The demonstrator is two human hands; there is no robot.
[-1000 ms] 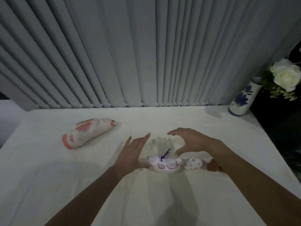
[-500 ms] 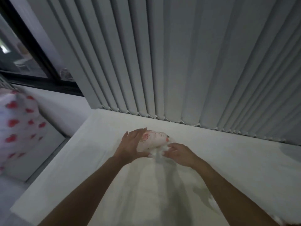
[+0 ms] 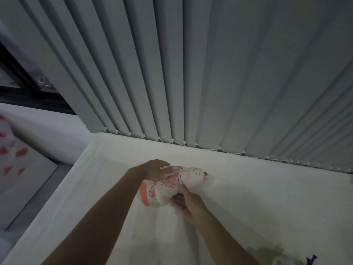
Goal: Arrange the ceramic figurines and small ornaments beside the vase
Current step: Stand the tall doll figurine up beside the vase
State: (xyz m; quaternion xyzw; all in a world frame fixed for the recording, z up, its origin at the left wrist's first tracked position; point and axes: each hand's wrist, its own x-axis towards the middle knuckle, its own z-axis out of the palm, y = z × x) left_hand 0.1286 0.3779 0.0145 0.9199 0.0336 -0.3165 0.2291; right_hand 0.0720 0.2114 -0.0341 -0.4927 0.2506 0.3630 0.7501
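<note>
At the centre of the frame, slightly low, both hands are closed around the ceramic figurine (image 3: 172, 185): the left hand (image 3: 155, 170) lies flat over its upper left flank with the fingers extended along the body, and the right hand (image 3: 188, 202) cups it from below and right with the fingers curled against its underside. The figurine is held between the two palms just above the white table (image 3: 257, 197); whether its lower edge touches the surface cannot be told. Its long axis runs from the orange-banded base at lower left to the small painted head at upper right, so the head end points toward the right of the frame. The left hand covers the wider base half; the right hand is nearer the head end. The vase is not in view, so the transfer will probably be made rightward, along the figurine's own axis. A small ornament (image 3: 286, 262) with a dark tuft shows at the lower right edge of the frame. Compared with half a second ago, the right hand has shifted from beside the head end to beneath the body, and the figurine's base has tilted toward the camera. Grey vertical blinds (image 3: 191, 73) hang behind the table.
</note>
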